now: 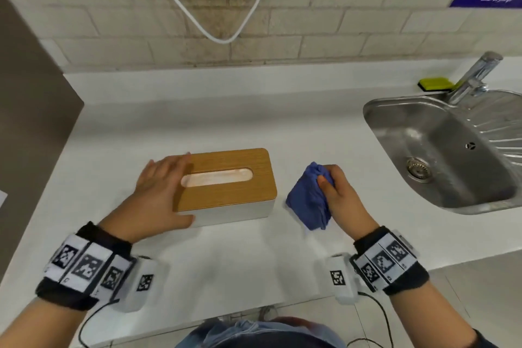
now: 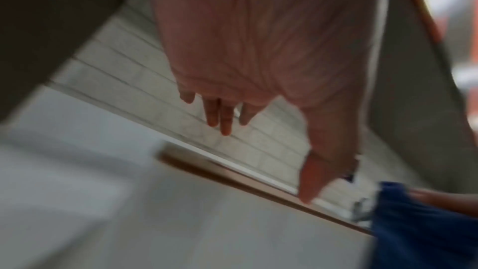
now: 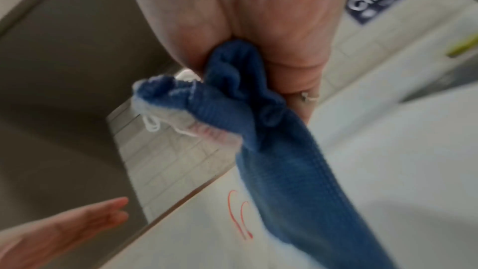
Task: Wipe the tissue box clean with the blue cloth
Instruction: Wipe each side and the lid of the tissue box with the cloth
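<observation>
The tissue box (image 1: 231, 198), white with a wooden lid and a long slot, lies on the white counter (image 1: 254, 121). My left hand (image 1: 169, 192) rests on its left end with the fingers straight on the lid and the thumb along the front side. In the left wrist view the left hand (image 2: 245, 69) is spread over the lid edge (image 2: 232, 179). Just right of the box, my right hand (image 1: 336, 192) grips the bunched blue cloth (image 1: 308, 203), which hangs to the counter. In the right wrist view the blue cloth (image 3: 279, 161) hangs beside a white face bearing red marks (image 3: 239, 214).
A steel sink (image 1: 378, 110) with a tap (image 1: 474, 76) lies to the right, and a green sponge (image 1: 435, 83) sits behind it. A white cable (image 1: 220, 37) loops down the tiled wall. A grey panel (image 1: 28, 121) stands at the left.
</observation>
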A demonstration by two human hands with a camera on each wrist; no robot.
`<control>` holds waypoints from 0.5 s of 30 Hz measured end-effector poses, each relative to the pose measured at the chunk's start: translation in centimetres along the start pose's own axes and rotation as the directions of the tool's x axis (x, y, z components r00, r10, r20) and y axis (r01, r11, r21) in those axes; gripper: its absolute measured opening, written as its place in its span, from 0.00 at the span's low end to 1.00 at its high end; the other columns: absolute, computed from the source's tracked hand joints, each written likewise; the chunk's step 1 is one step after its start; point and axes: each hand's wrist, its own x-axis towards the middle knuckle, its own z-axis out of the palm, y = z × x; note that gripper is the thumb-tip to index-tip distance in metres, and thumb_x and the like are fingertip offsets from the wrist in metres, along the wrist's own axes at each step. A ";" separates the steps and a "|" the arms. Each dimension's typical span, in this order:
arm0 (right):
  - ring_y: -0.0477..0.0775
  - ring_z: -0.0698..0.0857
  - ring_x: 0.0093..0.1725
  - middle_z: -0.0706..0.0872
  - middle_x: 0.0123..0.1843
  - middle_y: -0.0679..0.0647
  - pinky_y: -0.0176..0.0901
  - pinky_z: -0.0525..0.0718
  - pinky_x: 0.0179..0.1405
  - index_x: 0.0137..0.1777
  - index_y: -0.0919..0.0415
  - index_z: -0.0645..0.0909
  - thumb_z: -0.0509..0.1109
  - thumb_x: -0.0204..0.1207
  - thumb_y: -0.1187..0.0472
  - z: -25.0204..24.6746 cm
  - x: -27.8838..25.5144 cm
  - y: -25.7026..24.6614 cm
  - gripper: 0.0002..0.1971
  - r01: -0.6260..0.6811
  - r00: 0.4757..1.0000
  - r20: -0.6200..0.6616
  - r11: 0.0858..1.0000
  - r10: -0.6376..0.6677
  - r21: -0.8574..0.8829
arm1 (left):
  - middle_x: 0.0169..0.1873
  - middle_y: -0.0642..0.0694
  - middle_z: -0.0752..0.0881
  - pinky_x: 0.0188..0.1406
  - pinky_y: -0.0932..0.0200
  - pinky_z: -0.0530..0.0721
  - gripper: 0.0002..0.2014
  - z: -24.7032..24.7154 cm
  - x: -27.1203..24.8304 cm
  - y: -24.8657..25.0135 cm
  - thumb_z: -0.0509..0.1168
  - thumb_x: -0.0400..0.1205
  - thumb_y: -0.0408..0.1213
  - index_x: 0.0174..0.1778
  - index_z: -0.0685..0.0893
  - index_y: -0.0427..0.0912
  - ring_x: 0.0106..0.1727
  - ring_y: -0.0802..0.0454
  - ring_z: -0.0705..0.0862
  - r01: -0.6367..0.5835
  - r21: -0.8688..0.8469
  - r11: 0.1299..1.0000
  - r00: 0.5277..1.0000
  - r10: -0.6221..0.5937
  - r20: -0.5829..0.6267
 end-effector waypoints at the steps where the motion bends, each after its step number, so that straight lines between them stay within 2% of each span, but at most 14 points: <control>1: 0.39 0.78 0.43 0.78 0.46 0.50 0.18 0.76 0.38 0.56 0.60 0.69 0.54 0.86 0.64 0.2 0.1 0.3 0.04 -0.036 0.998 -0.038 0.995 0.040 0.089 | 0.75 0.44 0.67 0.76 0.49 0.55 0.50 0.9 0.4 2.3 0.65 0.61 0.64 0.78 0.57 0.51 0.76 0.44 0.61 -0.032 -0.020 0.999 0.999 0.032 -0.036; 3: 0.43 0.78 0.45 0.77 0.49 0.54 0.25 0.79 0.43 0.57 0.62 0.67 0.57 0.85 0.59 0.6 0.4 0.9 0.07 -0.088 0.994 -0.051 0.973 0.101 0.213 | 0.69 0.46 0.73 0.69 0.48 0.65 0.37 3.5 1.8 7.1 0.63 0.68 0.64 0.73 0.69 0.52 0.70 0.44 0.70 -0.071 0.012 0.997 0.993 0.072 -0.091; 4: 0.46 0.79 0.46 0.77 0.50 0.55 0.35 0.80 0.48 0.58 0.62 0.67 0.58 0.83 0.56 0.8 0.6 1.3 0.11 -0.109 0.991 -0.046 0.963 0.124 0.245 | 0.67 0.46 0.75 0.67 0.47 0.67 0.35 5.1 2.6 9.0 0.59 0.70 0.65 0.71 0.71 0.51 0.68 0.44 0.72 -0.046 0.059 0.997 0.993 0.053 -0.106; 6: 0.53 0.79 0.52 0.77 0.52 0.55 0.52 0.80 0.56 0.59 0.60 0.66 0.57 0.84 0.55 1.1 0.9 1.9 0.10 -0.168 0.981 -0.043 0.937 0.190 0.307 | 0.62 0.42 0.78 0.62 0.44 0.68 0.37 7.6 4.3 11.2 0.53 0.68 0.70 0.67 0.74 0.47 0.62 0.41 0.75 0.084 0.126 0.988 0.988 -0.066 -0.140; 7: 0.54 0.79 0.53 0.77 0.51 0.54 0.55 0.79 0.57 0.60 0.58 0.66 0.55 0.86 0.56 1.1 1.0 2.2 0.08 -0.197 0.973 -0.048 0.919 0.227 0.340 | 0.58 0.40 0.80 0.58 0.44 0.68 0.39 8.3 4.9 11.4 0.53 0.68 0.71 0.64 0.75 0.45 0.57 0.40 0.77 0.145 0.136 0.980 0.978 -0.121 -0.171; 10: 0.50 0.79 0.50 0.77 0.47 0.51 0.47 0.79 0.51 0.59 0.58 0.67 0.53 0.86 0.61 0.9 1.4 2.5 0.05 -0.210 0.960 -0.083 0.880 0.269 0.427 | 0.47 0.39 0.83 0.49 0.46 0.62 0.38 9.5 5.7 11.3 0.54 0.67 0.71 0.59 0.77 0.42 0.47 0.40 0.79 0.190 0.172 0.967 0.956 -0.143 -0.256; 13: 0.37 0.80 0.40 0.76 0.42 0.48 0.35 0.78 0.39 0.52 0.58 0.69 0.55 0.85 0.66 0.4 1.4 2.4 0.04 -0.149 0.966 -0.129 0.893 0.223 0.424 | 0.48 0.44 0.85 0.50 0.49 0.60 0.33 9.4 5.6 11.1 0.56 0.69 0.67 0.60 0.76 0.46 0.49 0.42 0.80 0.151 0.126 0.980 0.949 -0.109 -0.295; 15: 0.39 0.80 0.43 0.77 0.45 0.46 0.27 0.80 0.38 0.52 0.55 0.69 0.55 0.84 0.68 0.0 1.0 1.6 0.07 -0.090 0.985 -0.108 0.929 0.137 0.358 | 0.50 0.46 0.85 0.50 0.50 0.59 0.30 7.9 5.0 11.1 0.57 0.70 0.63 0.62 0.75 0.48 0.53 0.44 0.79 0.142 0.046 0.989 0.928 -0.117 -0.354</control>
